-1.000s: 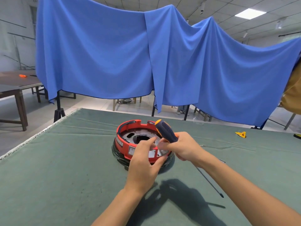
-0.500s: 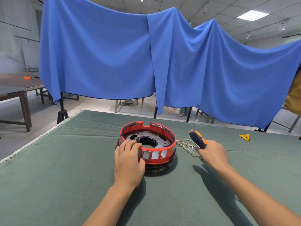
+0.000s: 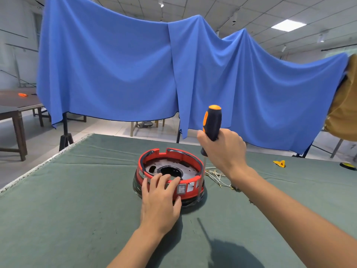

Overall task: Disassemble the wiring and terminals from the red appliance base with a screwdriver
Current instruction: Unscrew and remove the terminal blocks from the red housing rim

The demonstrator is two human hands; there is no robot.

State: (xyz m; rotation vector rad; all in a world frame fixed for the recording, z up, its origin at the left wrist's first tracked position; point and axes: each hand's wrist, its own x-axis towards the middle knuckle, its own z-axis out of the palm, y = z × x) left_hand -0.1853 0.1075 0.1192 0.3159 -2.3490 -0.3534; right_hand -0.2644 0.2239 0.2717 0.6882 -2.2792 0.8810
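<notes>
Red appliance base point(image 3: 170, 178) sits on a green cloth-covered table point(image 3: 77, 200), round and open at the top, with a dark metal plate and a central hole showing inside.

Nearest the viewer, the left hand point(image 3: 160, 202) rests on the near rim of the base, its fingers laid flat over the red edge beside a small rocker switch point(image 3: 181, 188), steadying it without curling round anything.

Just right of the base, the right hand point(image 3: 224, 149) is raised above rim height, fist wrapped around the black and orange handle of a screwdriver point(image 3: 211, 122), held upright with its thin shaft pointing down past the base's right rim.

Beyond that hand, a loose tangle of pale wires point(image 3: 218, 176) lies on the cloth just right of the base, so some wiring appears already removed. Whether any terminals remain inside cannot be seen.

Farther right lies 1 small yellow scrap point(image 3: 279, 163). A blue drape point(image 3: 154, 74) hangs behind the table.
</notes>
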